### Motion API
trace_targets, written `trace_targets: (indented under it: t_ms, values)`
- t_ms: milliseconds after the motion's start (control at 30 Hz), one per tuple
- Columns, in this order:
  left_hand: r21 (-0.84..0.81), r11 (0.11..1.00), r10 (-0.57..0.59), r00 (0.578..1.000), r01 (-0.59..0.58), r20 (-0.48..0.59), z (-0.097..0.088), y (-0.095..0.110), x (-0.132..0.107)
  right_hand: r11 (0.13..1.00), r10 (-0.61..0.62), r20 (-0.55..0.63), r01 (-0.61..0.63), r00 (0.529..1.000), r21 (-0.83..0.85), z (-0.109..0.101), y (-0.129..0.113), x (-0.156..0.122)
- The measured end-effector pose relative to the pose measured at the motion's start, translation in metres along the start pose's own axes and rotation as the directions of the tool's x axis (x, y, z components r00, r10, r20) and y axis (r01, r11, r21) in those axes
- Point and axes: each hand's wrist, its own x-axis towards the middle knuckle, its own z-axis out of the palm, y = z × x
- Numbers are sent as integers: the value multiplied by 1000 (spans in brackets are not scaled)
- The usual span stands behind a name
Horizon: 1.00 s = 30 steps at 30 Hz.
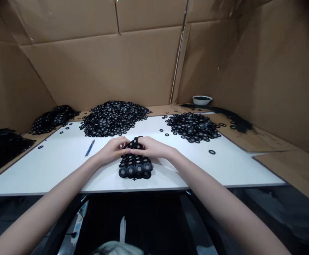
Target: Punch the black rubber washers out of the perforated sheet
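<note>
Left hand (113, 148) and right hand (153, 147), fingers closed on black linked-disc bundle (135, 170), at six o'clock on white tabletop (64, 161), large disc pile (112, 120) at eleven o'clock from it, smaller disc pile (193, 127) at two

Passable gap between ring piles (114, 118)

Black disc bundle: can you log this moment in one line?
disc bundle: on white board | left hand: holding | right hand: holding

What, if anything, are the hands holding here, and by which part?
The left hand and right hand hold the black disc-covered piece by its far part, one from each side.
</note>
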Motion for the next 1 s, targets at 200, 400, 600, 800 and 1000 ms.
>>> trace_targets:
  t_ms: [200, 400, 600, 800, 1000]
  values:
    - [-7, 1000, 17, 999, -17, -30, 1, -2, 0, 997, -34, -1, 34, 999, 72, 2, 3, 1]
    - [6, 998, 55, 995, -55, -88, 0, 0, -1, 989, -43, -29, 46, 999, 137, 5, 10, 5]
    - [53, 993, 117, 966, -107, -230, 1, 2, -3, 941, -83, -70, 101, 994, 322, 4, 13, 9]
    - [15, 990, 132, 905, -138, -404, 1, 5, -2, 794, 27, -87, 32, 996, 608, 6, 16, 10]
    - [99, 970, 240, 818, -222, -522, 1, 8, 0, 736, 91, -153, 37, 984, 676, 9, 22, 14]
